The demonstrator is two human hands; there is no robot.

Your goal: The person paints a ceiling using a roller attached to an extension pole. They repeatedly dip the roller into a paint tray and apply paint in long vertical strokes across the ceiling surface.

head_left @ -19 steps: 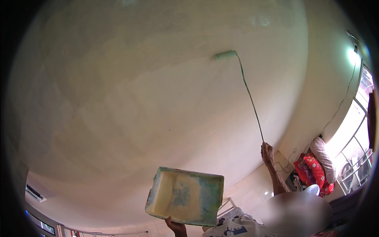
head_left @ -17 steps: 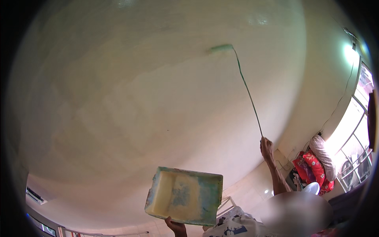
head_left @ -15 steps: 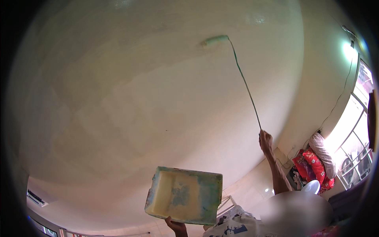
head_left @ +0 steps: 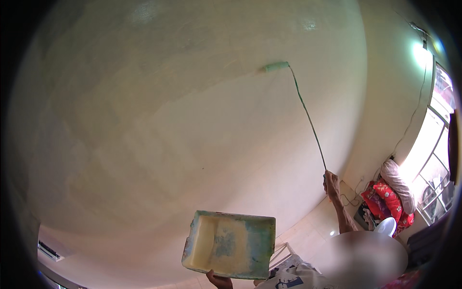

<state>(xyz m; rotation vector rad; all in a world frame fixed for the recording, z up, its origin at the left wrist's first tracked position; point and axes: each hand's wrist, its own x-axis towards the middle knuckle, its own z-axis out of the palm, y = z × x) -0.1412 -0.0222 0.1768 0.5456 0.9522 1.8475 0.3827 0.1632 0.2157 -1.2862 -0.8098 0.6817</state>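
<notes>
My right hand (head_left: 331,185) is closed around the handle of a long-framed paint roller (head_left: 275,67). The thin bent rod rises up and to the left, and the pale green roller sleeve appears to lie against the large pale wall (head_left: 216,154). Along the sleeve's level runs the border between a darker upper area and a lighter one below. At the lower middle, my left hand (head_left: 219,280) grips the bottom edge of a shallow paint tray (head_left: 262,241). Cream paint and blue-green stains cover the tray's inside. The left fingers are partly hidden behind it.
Red floral cushions (head_left: 387,195) and a pale rolled pillow (head_left: 398,179) are piled by the barred window (head_left: 435,159) at right. A bright lamp (head_left: 422,54) and a hanging cable are above. Pale floor tiles (head_left: 315,231) show below the wall; patterned cloth (head_left: 293,277) lies near the tray.
In the picture, the roller has shifted down and slightly right along with my right hand. The tray also sits a little lower and further right; the whole view has shifted slightly.
</notes>
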